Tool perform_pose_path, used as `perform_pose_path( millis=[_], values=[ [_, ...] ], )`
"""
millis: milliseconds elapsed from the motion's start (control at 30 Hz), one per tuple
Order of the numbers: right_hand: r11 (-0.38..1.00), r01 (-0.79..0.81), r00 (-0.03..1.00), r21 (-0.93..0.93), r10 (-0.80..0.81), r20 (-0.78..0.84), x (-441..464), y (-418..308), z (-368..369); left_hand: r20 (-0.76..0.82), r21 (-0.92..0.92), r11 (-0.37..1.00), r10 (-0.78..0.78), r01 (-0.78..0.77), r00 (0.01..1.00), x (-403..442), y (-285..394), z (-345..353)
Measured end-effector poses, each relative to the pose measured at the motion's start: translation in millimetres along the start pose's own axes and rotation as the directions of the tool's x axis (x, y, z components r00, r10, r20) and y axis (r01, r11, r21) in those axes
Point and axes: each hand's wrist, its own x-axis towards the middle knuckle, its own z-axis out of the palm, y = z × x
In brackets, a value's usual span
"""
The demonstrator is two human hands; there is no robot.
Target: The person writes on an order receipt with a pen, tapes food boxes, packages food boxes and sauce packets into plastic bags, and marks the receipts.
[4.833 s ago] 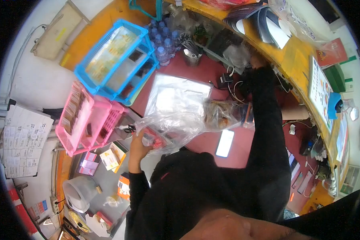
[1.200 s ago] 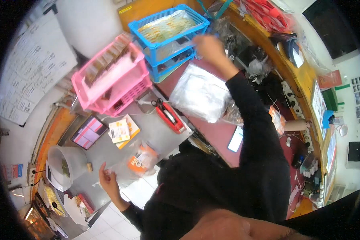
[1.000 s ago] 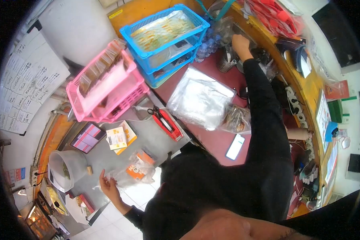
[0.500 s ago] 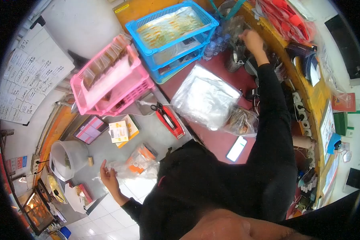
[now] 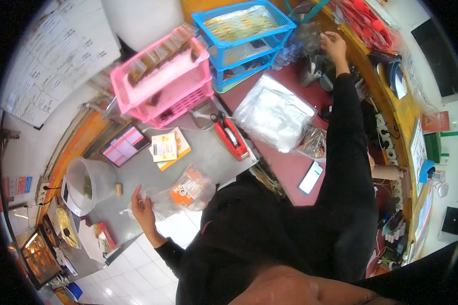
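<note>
The person wears a plain black top (image 5: 280,234) with long, dark sleeves. The left sleeve (image 5: 172,258) and the right sleeve (image 5: 347,132) both reach close to the wrist, leaving the left hand (image 5: 145,209) and the right hand (image 5: 335,47) bare. A small, thin reddish-pink mark (image 5: 206,227) shows on the left side of the black cloth.

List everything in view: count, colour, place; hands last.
Blue basket rack: 1, blue, red surface
Pink basket rack: 1, pink, grey counter
Plastic stack: 1, silvery, red surface
Phone: 1, white screen, red surface
Tape dispenser: 1, red, grey counter
Screen: 1, pink-white, grey counter
Tub: 1, translucent, grey counter
Bag: 1, clear, by left hand
Whiteboard: 1, white, left wall
Background clutter: too blurred to count
Left hand: 1, bare, at bag
Right hand: 1, bare, upper right
</note>
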Motion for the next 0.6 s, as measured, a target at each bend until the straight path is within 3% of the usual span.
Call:
perform_pose_path(
  millis=[67, 100, 133, 167, 200, 233, 267, 300, 333, 367, 433, 467, 500, 533, 567, 600],
  values=[
    [1.0, 0.02, 1.0, 0.021, -0.02, -0.009, -2.9, -10.7, 2.2, -0.011, -0.024, 0.999, 0.022, -0.022, 1.0, -2.1, -3.9, -4.5],
    [0.99, 0.049, 0.991, -0.131, -0.065, -0.121, -16.7, -33.5, 2.6, -0.021, -0.026, 0.999, 0.018, -0.019, 1.0, -4.3, -1.1, -8.1],
    [0.96, 0.138, 0.964, -0.243, -0.186, -0.19, -15.7, -40.5, 0.7, -0.029, -0.025, 1.0, 0.016, -0.017, 0.999, -4.6, -0.3, -11.7],
    [0.747, 0.194, 0.857, -0.636, -0.445, -0.261, -13.4, -47.6, -0.2, -0.049, 0.059, 0.998, 0.031, -0.028, 0.998, -4.0, -3.8, -15.1],
    [0.726, 0.273, 0.757, -0.631, -0.567, -0.325, -21.7, -68.6, -1.6, -0.066, 0.148, 0.988, 0.044, -0.034, 0.997, -3.5, -9.4, -19.7],
    [0.733, 0.424, 0.701, -0.532, -0.637, -0.319, -30.1, -93.8, -2.6, -0.087, 0.241, 0.97, 0.055, -0.032, 0.995, -3.1, -15.4, -25.6],
    [0.71, 0.549, 0.648, -0.441, -0.695, -0.312, -56.0, -137.9, 0.3, -0.043, 0.21, 0.978, 0.02, -0.011, 0.999, -2.4, -22.9, -31.1],
    [0.706, 0.575, 0.614, -0.414, -0.707, -0.351, -82.9, -182.0, 7.6, -0.007, 0.181, 0.983, -0.02, 0.021, 1.0, -2.5, -29.3, -37.1],
    [0.815, 0.575, 0.75, -0.07, -0.559, -0.354, -147.6, -248.1, 21.6, 0.047, 0.085, 0.996, -0.011, 0.007, 0.999, -4.8, -23.2, -40.8],
    [0.753, 0.605, 0.787, 0.257, -0.517, -0.338, -195.4, -282.1, 38.2, 0.099, -0.012, 1.0, 0.003, -0.002, 0.995, -8.4, -14.8, -40.5],
    [0.68, 0.455, 0.853, 0.575, -0.518, -0.062, -309.3, -321.0, 63.0, 0.107, -0.339, 0.941, 0.029, 0.009, 0.994, -16.2, -12.5, -32.7],
    [0.544, 0.246, 0.76, 0.802, -0.622, 0.188, -359.5, -317.8, 79.6, 0.16, -0.458, 0.885, -0.008, 0.082, 0.987, -19.0, -12.4, -32.5],
    [0.618, 0.143, 0.713, 0.773, -0.606, 0.352, -423.3, -319.6, 98.7, 0.217, -0.569, 0.808, -0.03, 0.151, 0.976, -21.3, -11.5, -33.6],
    [0.713, 0.056, 0.427, 0.699, -0.65, 0.629, -455.3, -310.4, 119.3, 0.227, -0.594, 0.786, -0.04, 0.171, 0.973, -23.8, -9.2, -36.2],
    [0.757, 0.15, 0.369, 0.636, -0.639, 0.675, -495.7, -294.8, 151.6, 0.241, -0.62, 0.761, -0.049, 0.193, 0.969, -26.9, -6.2, -39.5],
    [0.897, -0.053, 0.247, 0.439, -0.414, 0.876, -528.7, -285.4, 175.5, 0.257, -0.645, 0.733, -0.059, 0.216, 0.965, -30.6, -3.6, -43.9]
  ],
)
